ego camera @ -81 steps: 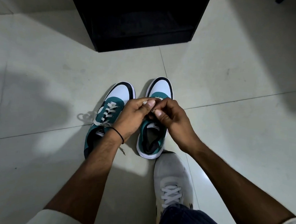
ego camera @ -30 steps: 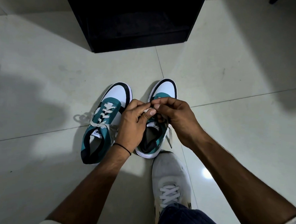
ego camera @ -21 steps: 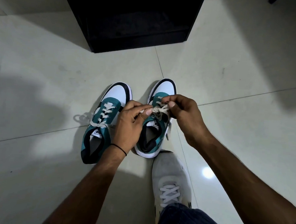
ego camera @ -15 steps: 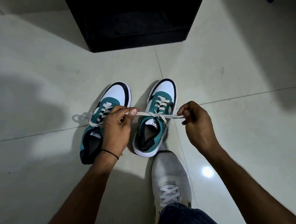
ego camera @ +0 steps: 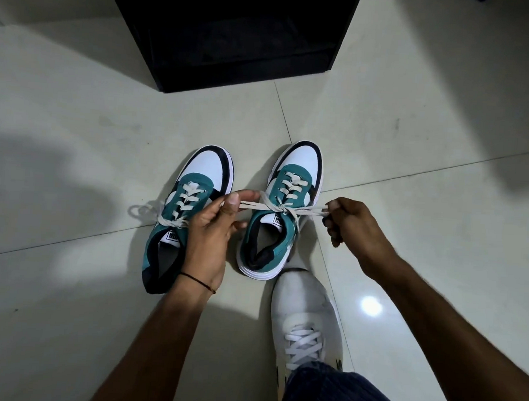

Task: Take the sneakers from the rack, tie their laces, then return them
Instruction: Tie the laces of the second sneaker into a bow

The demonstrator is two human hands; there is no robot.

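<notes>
Your left hand [ego camera: 207,237] pinches one lace loop between thumb and forefinger, the other fingers curled loosely under. Your right hand [ego camera: 355,232] pinches the opposite loop at its fingertips, the rest of the fingers folded in. Between them the lace [ego camera: 282,208] runs taut and nearly level, with the knot [ego camera: 284,210] sitting over the tongue of the right sneaker [ego camera: 282,213].

To finish this step well, pull both loops outward evenly and keep them level, so the knot seats centred on the tongue and does not drift to one side. Grip near the loop ends, as you do now, and watch the loose tail hanging by the right side of the shoe: if it slides through, the bow will undo. Stop pulling once the knot feels firm; more force would only shrink the loops.

The left sneaker [ego camera: 186,214] stands just beside it on the floor [ego camera: 76,147], partly under your left wrist, and its bow looks already tied, with loops lying out to its left. Both shoes point toward the black rack [ego camera: 235,36] at the floor's far edge. Your own white shoe [ego camera: 304,319] touches or nearly touches the right sneaker's heel; mind it when lifting the pair.
</notes>
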